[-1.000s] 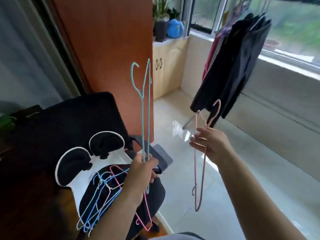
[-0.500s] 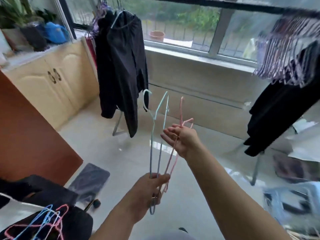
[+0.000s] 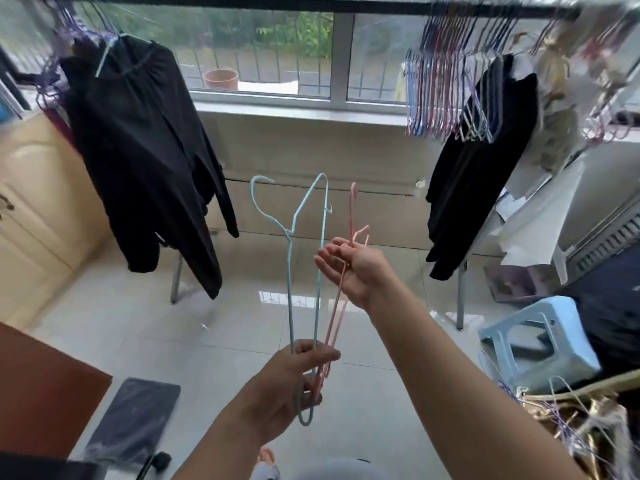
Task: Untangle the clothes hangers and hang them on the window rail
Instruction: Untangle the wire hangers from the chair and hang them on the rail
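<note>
My left hand (image 3: 292,379) grips the lower end of a light blue wire hanger (image 3: 290,271), which stands upright with its hook at the top left. The pink hanger (image 3: 341,296) runs beside it; my right hand (image 3: 356,268) holds its upper part, and its lower end reaches into my left fist. The dark window rail (image 3: 381,4) runs across the top. Several pink, blue and white hangers (image 3: 446,95) hang from it at the right.
A black garment (image 3: 145,157) hangs at the left and another (image 3: 481,188) at the right. A blue plastic stool (image 3: 540,344) and a basket of tangled hangers (image 3: 571,420) stand at the lower right. A brown panel (image 3: 45,389) is lower left. A cream cabinet (image 3: 31,202) stands at left.
My view has swung from the chair with the hanger pile toward the window. Both hands have come together, so the pink hanger's lower end now meets my left fist.
</note>
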A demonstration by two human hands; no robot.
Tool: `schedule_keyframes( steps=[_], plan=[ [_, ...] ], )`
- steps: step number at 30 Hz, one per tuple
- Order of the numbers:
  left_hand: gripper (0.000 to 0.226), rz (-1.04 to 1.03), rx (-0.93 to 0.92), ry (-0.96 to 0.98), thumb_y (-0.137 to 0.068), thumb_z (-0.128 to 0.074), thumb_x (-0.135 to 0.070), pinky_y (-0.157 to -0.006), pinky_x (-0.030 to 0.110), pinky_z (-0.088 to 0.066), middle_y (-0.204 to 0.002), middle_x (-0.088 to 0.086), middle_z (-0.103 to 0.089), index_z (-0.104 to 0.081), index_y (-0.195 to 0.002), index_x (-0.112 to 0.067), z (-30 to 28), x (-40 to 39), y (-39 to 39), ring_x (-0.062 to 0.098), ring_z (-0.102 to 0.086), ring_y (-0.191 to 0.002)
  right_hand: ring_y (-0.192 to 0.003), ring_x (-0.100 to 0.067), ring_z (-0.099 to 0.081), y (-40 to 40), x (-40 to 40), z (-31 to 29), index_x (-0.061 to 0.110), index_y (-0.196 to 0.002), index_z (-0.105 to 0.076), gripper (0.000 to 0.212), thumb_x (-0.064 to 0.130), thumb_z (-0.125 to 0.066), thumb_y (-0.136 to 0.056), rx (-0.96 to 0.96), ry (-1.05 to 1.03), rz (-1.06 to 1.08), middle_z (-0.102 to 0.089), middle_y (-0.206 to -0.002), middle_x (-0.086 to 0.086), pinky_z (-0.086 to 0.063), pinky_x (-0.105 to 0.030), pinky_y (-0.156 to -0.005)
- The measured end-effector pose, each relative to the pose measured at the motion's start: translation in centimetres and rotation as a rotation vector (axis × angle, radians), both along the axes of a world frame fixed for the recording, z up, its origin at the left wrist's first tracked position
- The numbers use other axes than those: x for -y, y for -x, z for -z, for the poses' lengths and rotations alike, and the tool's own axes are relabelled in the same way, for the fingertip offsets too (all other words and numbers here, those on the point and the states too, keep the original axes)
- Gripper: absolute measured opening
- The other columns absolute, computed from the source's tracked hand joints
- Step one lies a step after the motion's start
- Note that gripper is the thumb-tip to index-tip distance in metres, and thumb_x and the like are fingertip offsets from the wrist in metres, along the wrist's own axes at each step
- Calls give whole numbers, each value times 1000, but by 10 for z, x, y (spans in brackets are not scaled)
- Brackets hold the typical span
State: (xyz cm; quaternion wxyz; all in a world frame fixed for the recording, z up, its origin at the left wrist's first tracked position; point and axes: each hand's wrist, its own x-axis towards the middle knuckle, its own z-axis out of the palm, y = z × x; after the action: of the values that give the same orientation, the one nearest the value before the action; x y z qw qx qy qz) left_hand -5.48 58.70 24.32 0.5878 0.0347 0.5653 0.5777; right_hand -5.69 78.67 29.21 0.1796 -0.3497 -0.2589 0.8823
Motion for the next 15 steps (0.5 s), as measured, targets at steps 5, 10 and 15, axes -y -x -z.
schedule_keyframes(
  steps=[5, 10, 15],
  plan=[
    [75, -39, -55, -11, -67, -90, -33, -59, 30, -44, -103, 11, -56, -57, -126, 1, -2, -8, 18, 17, -45, -63, -73, -17, -58, -7, 4, 7, 7, -102, -61, 9, 2, -53, -99, 349, -473, -23, -60, -88, -11, -56, -29, -67],
    [40, 42, -199, 57, -86, -80, -24, -55, 27, -41, -72, 0, -48, -59, -113, -4, 2, -12, 58, 12, -41, -56, -97, -21, -56, -14, 58, 45, 10, -98, -61, 8, 10, -57, -92, 482, -555, -272, -61, -103, -7, -44, -31, -80],
    [29, 112, -158, 41, -89, -77, -29, -58, 28, -41, -83, 6, -59, -66, -107, -8, 2, -2, 94, 13, -45, -58, -94, -29, -65, 12, 80, 60, 10, -107, -60, 24, 2, -39, -99, 381, -346, -210, -57, -106, -14, -56, -35, -75]
  ],
)
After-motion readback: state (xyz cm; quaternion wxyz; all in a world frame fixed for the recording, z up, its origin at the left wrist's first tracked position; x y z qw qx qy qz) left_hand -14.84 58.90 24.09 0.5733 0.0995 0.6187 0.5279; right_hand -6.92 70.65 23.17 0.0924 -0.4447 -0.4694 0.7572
